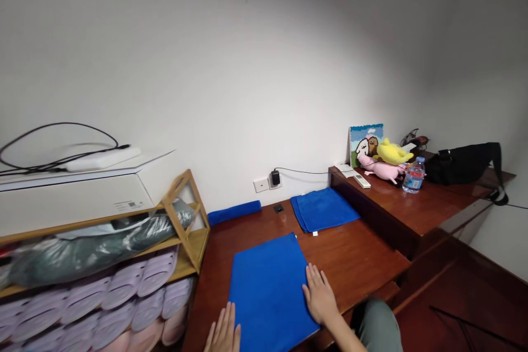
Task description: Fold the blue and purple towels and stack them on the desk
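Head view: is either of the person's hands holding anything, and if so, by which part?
Nothing is visibly gripped. The left hand lies flat at the left edge of the flat blue rectangular cloth, the right hand flat at its right edge.

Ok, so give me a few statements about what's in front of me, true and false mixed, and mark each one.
1. The left hand and the right hand are at opposite sides of the nearer blue cloth. True.
2. The right hand is wrapped around the bottle. False: the bottle stands apart, on the raised surface at the right.
3. A black adapter is plugged in at the wall. True.
4. The folded blue cloth lies on top of the nearer one. False: it lies apart, farther back and to the right.
5. The bottle is lying on its side. False: it is upright.
6. Pale purple slippers sit on the rack at the left. True.
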A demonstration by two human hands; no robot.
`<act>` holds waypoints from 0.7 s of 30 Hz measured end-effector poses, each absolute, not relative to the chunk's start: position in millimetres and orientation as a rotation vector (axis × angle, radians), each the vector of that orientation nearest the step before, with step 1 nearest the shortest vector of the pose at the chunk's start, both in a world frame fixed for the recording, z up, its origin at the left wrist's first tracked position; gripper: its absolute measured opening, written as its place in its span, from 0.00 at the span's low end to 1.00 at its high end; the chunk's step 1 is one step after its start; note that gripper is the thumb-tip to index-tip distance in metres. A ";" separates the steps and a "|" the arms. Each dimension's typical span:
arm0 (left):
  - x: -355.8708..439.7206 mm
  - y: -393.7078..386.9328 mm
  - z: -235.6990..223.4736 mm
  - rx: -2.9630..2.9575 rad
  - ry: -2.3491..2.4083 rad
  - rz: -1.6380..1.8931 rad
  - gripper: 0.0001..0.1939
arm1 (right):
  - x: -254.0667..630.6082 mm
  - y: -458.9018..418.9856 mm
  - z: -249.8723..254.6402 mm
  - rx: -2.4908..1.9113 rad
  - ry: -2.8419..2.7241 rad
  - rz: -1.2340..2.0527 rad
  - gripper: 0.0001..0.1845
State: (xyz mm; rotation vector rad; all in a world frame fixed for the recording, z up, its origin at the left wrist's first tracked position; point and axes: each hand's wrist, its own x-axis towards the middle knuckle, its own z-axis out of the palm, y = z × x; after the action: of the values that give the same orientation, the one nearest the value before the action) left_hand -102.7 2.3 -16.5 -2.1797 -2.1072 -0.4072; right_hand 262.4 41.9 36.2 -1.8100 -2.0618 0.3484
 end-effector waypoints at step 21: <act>-91.3 164.8 6.8 -2.098 -2.140 -0.298 0.35 | 191.6 195.0 39.7 -1.747 -2.176 0.331 0.35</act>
State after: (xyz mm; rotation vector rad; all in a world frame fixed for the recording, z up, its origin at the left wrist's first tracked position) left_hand -91.3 164.8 6.8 -2.0977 -2.1403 -0.2983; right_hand 191.6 195.0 39.7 -1.7473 -2.1757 0.3312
